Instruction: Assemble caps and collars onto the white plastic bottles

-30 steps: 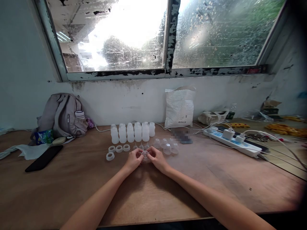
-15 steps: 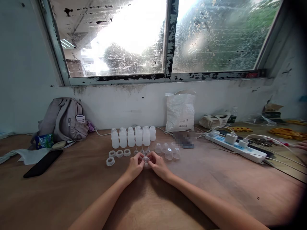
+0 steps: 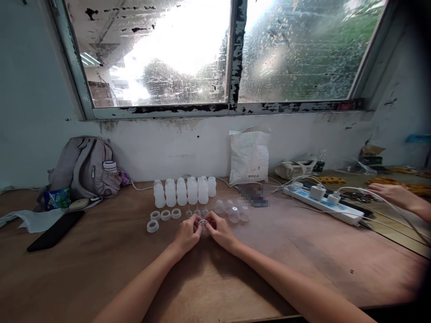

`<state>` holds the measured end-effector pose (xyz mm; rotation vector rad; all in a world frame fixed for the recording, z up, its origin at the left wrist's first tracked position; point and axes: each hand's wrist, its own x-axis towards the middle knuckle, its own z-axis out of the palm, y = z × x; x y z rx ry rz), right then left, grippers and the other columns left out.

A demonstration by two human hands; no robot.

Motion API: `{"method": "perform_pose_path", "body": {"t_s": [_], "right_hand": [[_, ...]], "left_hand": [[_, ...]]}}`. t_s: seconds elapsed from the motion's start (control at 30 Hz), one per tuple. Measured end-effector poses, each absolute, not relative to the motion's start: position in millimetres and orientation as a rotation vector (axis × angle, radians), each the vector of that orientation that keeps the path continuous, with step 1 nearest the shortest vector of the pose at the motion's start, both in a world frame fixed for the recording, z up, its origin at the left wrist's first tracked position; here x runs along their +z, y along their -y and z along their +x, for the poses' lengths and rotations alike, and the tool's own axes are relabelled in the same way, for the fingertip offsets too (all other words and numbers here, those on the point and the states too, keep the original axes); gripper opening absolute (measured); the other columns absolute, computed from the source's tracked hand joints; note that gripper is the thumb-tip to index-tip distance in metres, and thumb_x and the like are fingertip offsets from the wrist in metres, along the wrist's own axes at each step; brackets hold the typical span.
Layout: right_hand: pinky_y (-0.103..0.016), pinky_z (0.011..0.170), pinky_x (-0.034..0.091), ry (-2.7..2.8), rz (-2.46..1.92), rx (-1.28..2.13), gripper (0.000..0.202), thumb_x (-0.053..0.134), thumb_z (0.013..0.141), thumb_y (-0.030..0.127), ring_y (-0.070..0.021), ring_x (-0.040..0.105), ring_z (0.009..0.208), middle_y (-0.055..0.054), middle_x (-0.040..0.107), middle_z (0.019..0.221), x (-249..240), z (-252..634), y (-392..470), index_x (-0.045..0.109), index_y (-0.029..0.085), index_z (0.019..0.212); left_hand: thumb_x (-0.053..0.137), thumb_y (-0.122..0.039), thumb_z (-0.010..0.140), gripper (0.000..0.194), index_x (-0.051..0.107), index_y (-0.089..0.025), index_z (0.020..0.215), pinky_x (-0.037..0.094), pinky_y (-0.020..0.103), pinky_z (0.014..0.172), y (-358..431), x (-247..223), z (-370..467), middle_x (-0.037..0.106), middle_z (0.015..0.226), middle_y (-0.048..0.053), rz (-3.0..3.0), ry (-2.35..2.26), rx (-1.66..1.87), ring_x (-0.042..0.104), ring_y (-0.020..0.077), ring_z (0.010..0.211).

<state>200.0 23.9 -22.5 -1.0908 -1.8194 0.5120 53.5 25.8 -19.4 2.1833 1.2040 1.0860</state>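
Note:
My left hand [image 3: 187, 231] and my right hand [image 3: 218, 229] meet low over the table, fingertips pinching a small clear round piece [image 3: 202, 224] from both sides. It looks like a bottle nipple with a collar ring, though the fingers hide much of it. Just behind my fingers stand three clear bottle nipples [image 3: 197, 211]. To the left lie several translucent collar rings [image 3: 165, 215]. On the right are several clear domed caps [image 3: 234, 214]. A row of frosted baby bottles [image 3: 182, 192] stands behind, most with clear tops; the rightmost is shorter.
A black phone [image 3: 55, 231] and a grey backpack [image 3: 89, 166] are on the left. Against the wall leans a white plastic package [image 3: 249, 156]. A power strip [image 3: 340, 213] with cables lies on the right, near another person's hand [image 3: 393, 194].
The view has shifted slightly, so things sit a little further left. My hands keep hold of the clear piece. The other person's hand has come further in from the right.

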Motion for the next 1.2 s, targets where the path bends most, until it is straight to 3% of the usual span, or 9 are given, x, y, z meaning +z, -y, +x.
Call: {"method": "perform_pose_path", "body": {"t_s": [0.47, 0.53, 0.73, 0.87, 1.2], "right_hand": [[-0.021, 0.053, 0.035, 1.840, -1.078, 0.521, 0.008, 0.045, 0.076, 0.021, -0.0105, 0.044, 0.055, 0.002, 0.049, 0.061, -20, 198, -22, 0.048, 0.017, 0.070], [-0.021, 0.052, 0.036, 1.836, -1.061, 0.563, 0.003, 0.045, 0.073, 0.017, -0.0104, 0.045, 0.056, 0.002, 0.050, 0.064, -20, 199, -22, 0.048, 0.017, 0.074], [-0.019, 0.052, 0.036, 1.838, -1.073, 0.595, 0.021, 0.045, 0.063, 0.008, -0.0098, 0.045, 0.057, 0.003, 0.050, 0.066, -22, 201, -25, 0.046, 0.018, 0.081], [-0.019, 0.050, 0.035, 1.841, -1.064, 0.619, 0.024, 0.046, 0.064, 0.010, -0.0096, 0.045, 0.056, 0.004, 0.051, 0.064, -27, 202, -28, 0.045, 0.018, 0.086], [-0.018, 0.044, 0.033, 1.716, -1.107, 0.734, 0.015, 0.052, 0.063, 0.015, -0.0074, 0.043, 0.046, 0.007, 0.048, 0.054, -33, 202, -30, 0.045, 0.018, 0.076]], "left_hand": [[0.045, -0.026, 0.077, 0.012, 0.055, -0.019, 0.079, 0.037, 0.021, 0.054, -27, -21, 54, 0.058, 0.061, 0.000, 2.240, -1.300, 1.079, 0.054, 0.0128, 0.057], [0.046, -0.024, 0.076, 0.011, 0.054, -0.020, 0.082, 0.038, 0.021, 0.055, -28, -22, 54, 0.060, 0.066, 0.000, 2.195, -1.295, 1.107, 0.055, 0.0127, 0.059], [0.052, -0.014, 0.067, 0.025, 0.052, -0.019, 0.092, 0.041, 0.021, 0.059, -34, -28, 53, 0.061, 0.080, 0.002, 2.141, -1.151, 1.157, 0.056, 0.0131, 0.068], [0.051, -0.016, 0.068, 0.024, 0.051, -0.018, 0.092, 0.041, 0.020, 0.057, -36, -30, 52, 0.061, 0.077, 0.002, 2.096, -1.128, 1.140, 0.056, 0.0117, 0.062], [0.051, -0.014, 0.065, 0.022, 0.051, -0.019, 0.086, 0.038, 0.020, 0.055, -31, -27, 57, 0.055, 0.062, -0.003, 2.115, -1.211, 1.128, 0.052, 0.0106, 0.057]]}}
